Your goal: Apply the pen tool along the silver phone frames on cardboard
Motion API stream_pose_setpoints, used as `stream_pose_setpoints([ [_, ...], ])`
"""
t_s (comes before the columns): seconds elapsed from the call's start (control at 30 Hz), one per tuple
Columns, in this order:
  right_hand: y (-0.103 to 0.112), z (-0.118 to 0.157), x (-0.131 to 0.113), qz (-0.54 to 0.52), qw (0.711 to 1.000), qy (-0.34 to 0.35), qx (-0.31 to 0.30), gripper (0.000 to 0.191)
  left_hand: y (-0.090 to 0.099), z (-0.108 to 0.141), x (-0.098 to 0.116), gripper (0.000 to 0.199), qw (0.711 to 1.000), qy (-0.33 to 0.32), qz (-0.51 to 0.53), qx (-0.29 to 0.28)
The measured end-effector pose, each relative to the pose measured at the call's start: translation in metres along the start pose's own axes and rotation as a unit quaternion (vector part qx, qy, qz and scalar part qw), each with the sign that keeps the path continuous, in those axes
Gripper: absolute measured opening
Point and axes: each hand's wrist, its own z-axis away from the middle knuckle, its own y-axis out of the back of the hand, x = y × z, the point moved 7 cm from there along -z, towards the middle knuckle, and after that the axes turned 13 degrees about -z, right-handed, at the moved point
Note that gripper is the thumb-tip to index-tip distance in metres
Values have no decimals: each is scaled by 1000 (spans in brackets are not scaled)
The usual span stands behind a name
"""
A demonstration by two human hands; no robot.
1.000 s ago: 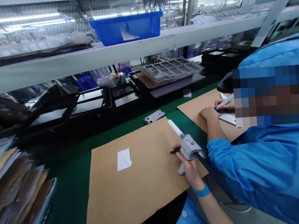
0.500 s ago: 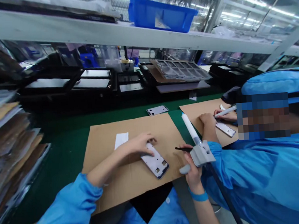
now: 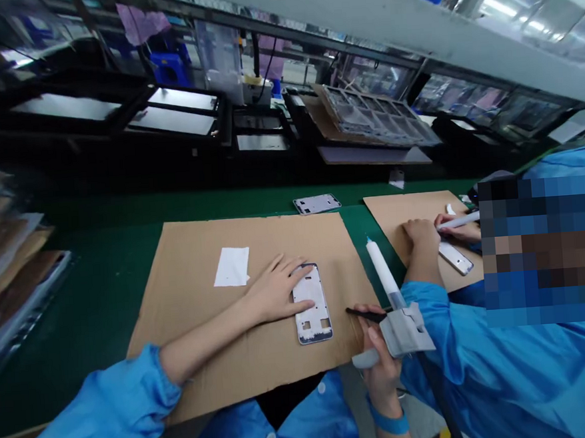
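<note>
My left hand (image 3: 272, 294) lies with fingers spread, its thumb and fingertips resting on a pale phone frame (image 3: 313, 314). The frame is flat on a cardboard sheet (image 3: 191, 346) and has small square cut-outs at its near end. My right hand (image 3: 380, 366), right of the cardboard, is closed around a grey glue gun (image 3: 405, 331) with a white tube and a blue tip pointing up and away. A thin black pointed tool (image 3: 364, 313) also sticks out of that hand toward the frame. A white paper piece (image 3: 232, 266) lies left of the frame.
A second phone frame (image 3: 317, 204) lies beyond the cardboard on the green table (image 3: 95, 259). Black trays (image 3: 176, 134) line the back under a shelf. Stacked sheets (image 3: 16, 278) stand left. At right a co-worker's hands (image 3: 421, 233) work on another cardboard sheet.
The phone frame has turned more upright in view, and my left fingers have spread out over it. My right hand keeps its hold on the glue gun. The camera view has tilted downward.
</note>
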Motion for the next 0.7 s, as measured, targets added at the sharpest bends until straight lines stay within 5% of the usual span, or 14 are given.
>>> stream_pose_setpoints([
  [0.27, -39, -74, 8, 37, 999, 22, -2, 27, 4, -45, -33, 80, 999, 41, 9, 6],
  [0.5, -23, -50, -2, -34, 998, -15, -46, 31, -1, -15, -13, 87, 999, 33, -2, 10],
  [0.7, -44, -72, -5, -35, 999, 16, 22, 22, 4, -44, -28, 89, 998, 59, 1, 10],
])
